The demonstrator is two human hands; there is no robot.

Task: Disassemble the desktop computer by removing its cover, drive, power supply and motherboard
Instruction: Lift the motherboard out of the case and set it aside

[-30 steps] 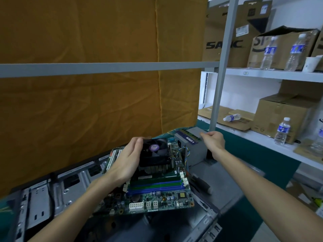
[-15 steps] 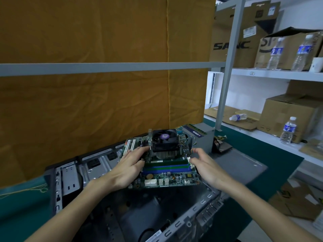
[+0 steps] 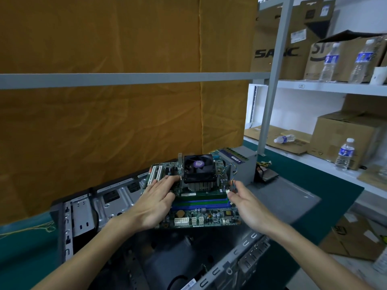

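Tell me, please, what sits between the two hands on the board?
In the head view, the cooling fan and memory sticks lie between the left hand and right hand.

Both hands (image 3: pixel 156 203) (image 3: pixel 248 206) on motherboard (image 3: pixel 201 203) over case (image 3: pixel 83 216).

1 green motherboard w/ black fan (image 3: pixel 201 206) | 1 open grey metal case (image 3: pixel 100 206) under it | 2 hands: L (image 3: pixel 156 203), R (image 3: pixel 249 208) | 4 clear plastic water bottles on white shelves right of it: (image 3: pixel 329 62), (image 3: pixel 361 61), (image 3: pixel 284 139), (image 3: pixel 344 154)

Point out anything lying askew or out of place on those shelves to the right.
One clear plastic water bottle lies on its side on the flattened cardboard on the lower white shelf, while the other bottles there stand upright. Nothing looks spilled.
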